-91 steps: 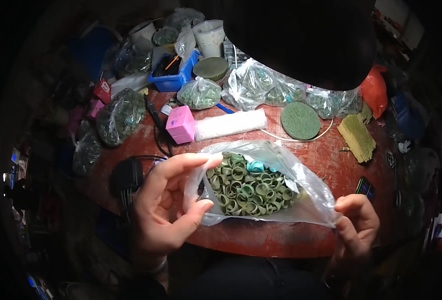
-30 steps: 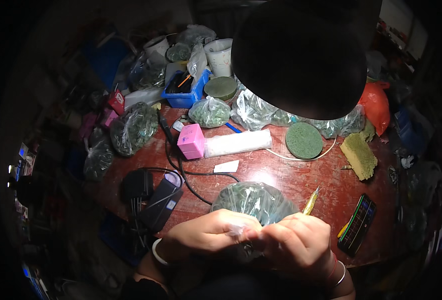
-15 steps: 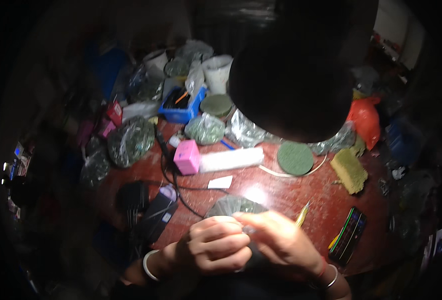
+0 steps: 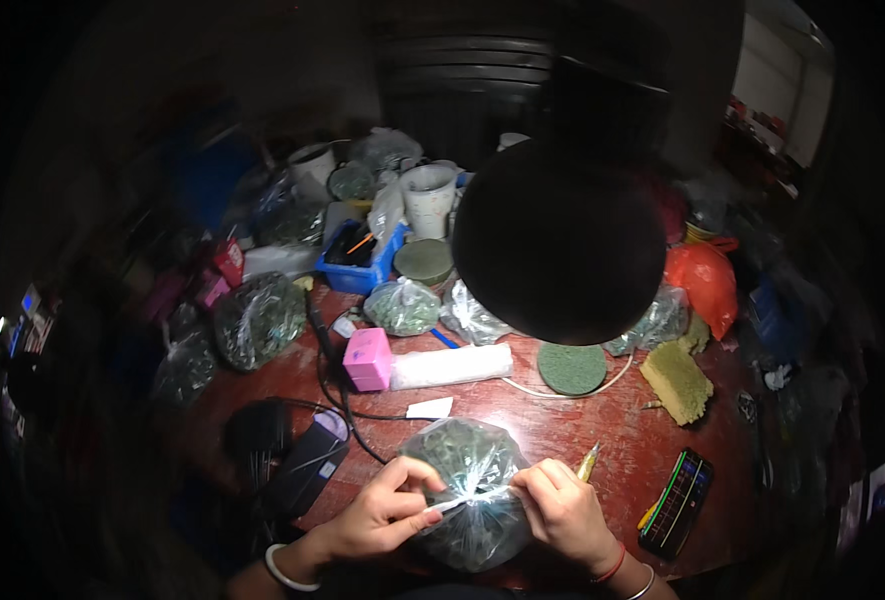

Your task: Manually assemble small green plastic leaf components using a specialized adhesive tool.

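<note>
A clear plastic bag [image 4: 467, 462] full of green rings lies on the red round table [image 4: 552, 425] just in front of me. My left hand [image 4: 382, 510] pinches the bag's left side, fingers around a twisted fold across its middle. My right hand [image 4: 562, 508] grips the same fold from the right. A yellow pen-like tool [image 4: 588, 462] lies by my right hand.
A pink box [image 4: 368, 358], a white roll [image 4: 450, 366], a green disc [image 4: 571, 368] and a yellow sponge [image 4: 676, 381] lie further back. More bags of green pieces [image 4: 258, 318], a blue tray [image 4: 357, 262], cups, a black device [image 4: 304, 466] with cables. A dark round lamp shade [image 4: 559, 240] hangs overhead.
Three seconds ago I held the open bag up with both hands. Now the bag lies lower, bunched at the middle, with both hands pinching its fold.
</note>
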`<state>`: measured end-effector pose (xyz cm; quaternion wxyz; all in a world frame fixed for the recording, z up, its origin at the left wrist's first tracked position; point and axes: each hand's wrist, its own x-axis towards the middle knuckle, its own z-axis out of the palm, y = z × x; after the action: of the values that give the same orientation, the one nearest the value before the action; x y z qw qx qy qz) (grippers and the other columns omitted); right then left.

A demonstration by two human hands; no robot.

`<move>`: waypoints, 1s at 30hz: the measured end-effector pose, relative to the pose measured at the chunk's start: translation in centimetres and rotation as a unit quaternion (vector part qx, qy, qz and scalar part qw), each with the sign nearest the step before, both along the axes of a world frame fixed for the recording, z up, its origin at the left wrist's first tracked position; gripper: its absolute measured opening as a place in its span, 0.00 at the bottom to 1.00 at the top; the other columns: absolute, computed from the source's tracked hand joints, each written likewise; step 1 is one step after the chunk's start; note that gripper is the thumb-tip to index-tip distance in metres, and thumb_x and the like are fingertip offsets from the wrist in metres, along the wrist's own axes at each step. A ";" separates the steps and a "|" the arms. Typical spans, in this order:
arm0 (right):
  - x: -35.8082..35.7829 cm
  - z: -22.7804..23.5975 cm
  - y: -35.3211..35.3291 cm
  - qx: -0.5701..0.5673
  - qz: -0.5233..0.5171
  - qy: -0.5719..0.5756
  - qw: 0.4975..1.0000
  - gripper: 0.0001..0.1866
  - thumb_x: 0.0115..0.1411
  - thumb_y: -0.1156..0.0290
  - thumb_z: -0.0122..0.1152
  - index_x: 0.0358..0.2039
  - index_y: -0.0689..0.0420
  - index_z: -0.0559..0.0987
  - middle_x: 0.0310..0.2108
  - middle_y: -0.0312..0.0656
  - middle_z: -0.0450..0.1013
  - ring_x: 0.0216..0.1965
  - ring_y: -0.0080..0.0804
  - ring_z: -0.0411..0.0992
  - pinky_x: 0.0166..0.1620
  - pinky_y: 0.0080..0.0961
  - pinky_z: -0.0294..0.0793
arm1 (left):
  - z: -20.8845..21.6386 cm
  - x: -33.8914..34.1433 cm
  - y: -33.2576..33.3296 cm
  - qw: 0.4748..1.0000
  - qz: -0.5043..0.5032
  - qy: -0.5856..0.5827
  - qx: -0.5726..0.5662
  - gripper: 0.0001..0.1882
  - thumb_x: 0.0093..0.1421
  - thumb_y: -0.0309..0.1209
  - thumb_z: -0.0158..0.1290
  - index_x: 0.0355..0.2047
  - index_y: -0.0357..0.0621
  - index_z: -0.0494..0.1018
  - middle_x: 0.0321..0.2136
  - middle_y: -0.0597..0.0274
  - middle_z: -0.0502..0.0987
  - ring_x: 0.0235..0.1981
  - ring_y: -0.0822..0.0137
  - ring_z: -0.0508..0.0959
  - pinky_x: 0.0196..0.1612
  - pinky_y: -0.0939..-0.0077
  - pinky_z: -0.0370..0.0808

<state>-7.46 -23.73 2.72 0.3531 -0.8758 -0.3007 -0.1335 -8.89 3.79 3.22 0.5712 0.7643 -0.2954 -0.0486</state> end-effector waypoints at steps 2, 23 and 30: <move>-0.2 -0.2 0.1 0.008 0.010 0.041 0.999 0.06 0.60 0.77 0.64 0.38 0.60 0.78 0.33 0.46 0.74 0.34 0.46 0.75 0.38 0.36 0.76 | 0.8 0.4 -0.1 0.988 -0.035 0.133 -0.074 0.13 0.69 0.27 0.55 0.28 0.32 0.77 0.54 0.59 0.66 0.35 0.78 0.68 0.44 0.79 0.68; -1.0 -2.7 -1.5 0.462 0.010 0.495 0.736 0.06 0.72 0.70 0.55 0.37 0.58 0.75 0.28 0.29 0.65 0.26 0.14 0.57 0.28 0.14 0.56 | -2.0 0.0 3.7 0.992 -0.009 0.114 -0.045 0.17 0.71 0.31 0.54 0.26 0.35 0.81 0.52 0.60 0.67 0.37 0.78 0.70 0.48 0.78 0.68; -0.9 0.1 0.4 0.300 0.038 0.275 0.913 0.03 0.70 0.77 0.53 0.37 0.59 0.74 0.34 0.33 0.67 0.34 0.20 0.64 0.37 0.20 0.65 | -1.9 0.0 -0.7 0.885 -0.057 0.366 -0.282 0.19 0.75 0.36 0.47 0.55 0.33 0.76 0.55 0.47 0.76 0.46 0.70 0.78 0.49 0.74 0.77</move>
<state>-8.40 -23.28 2.85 0.6728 -0.7186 -0.1710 0.0427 -8.87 3.11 1.33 0.8265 0.4805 -0.1099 -0.2719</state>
